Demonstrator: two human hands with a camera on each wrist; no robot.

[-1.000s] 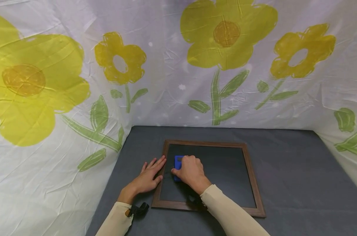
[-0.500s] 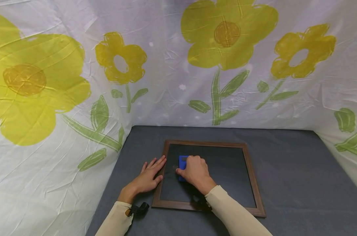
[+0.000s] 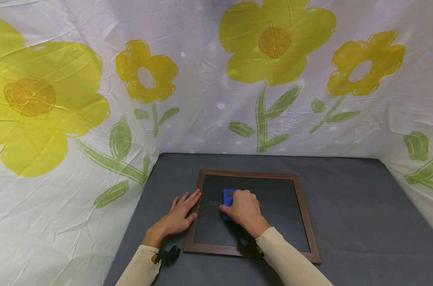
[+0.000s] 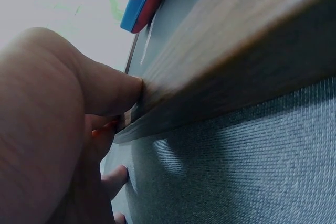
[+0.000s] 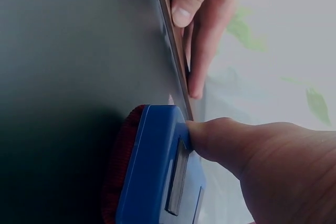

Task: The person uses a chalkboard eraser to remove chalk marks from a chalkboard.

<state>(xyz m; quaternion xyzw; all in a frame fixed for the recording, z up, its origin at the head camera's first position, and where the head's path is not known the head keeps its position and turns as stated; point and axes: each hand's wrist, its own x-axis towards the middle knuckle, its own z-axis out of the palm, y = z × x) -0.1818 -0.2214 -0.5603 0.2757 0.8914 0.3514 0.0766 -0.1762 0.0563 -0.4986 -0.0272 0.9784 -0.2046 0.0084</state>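
Observation:
A small blackboard [image 3: 273,214] with a brown wooden frame [image 3: 252,174] lies flat on the dark cloth. My right hand [image 3: 246,211] grips a blue board eraser [image 3: 227,198] over the left half of the board. In the right wrist view, red felt [image 5: 116,177] shows under the blue eraser body [image 5: 152,156], with my thumb on its side. My left hand [image 3: 179,216] rests with spread, straight fingers along the frame's left edge. In the left wrist view, its thumb touches the wood. Faint pale chalk traces [image 3: 214,203] show left of the eraser.
Dark grey cloth [image 3: 363,214] covers the table around the board. Behind and at the sides hangs a white curtain [image 3: 202,99] printed with yellow flowers. A black wrist camera [image 3: 170,254] sits on the left forearm, near the board's lower left corner.
My right hand and the eraser have moved a little to the right across the board, and faint chalk traces are now uncovered on their left. The left hand stays in place.

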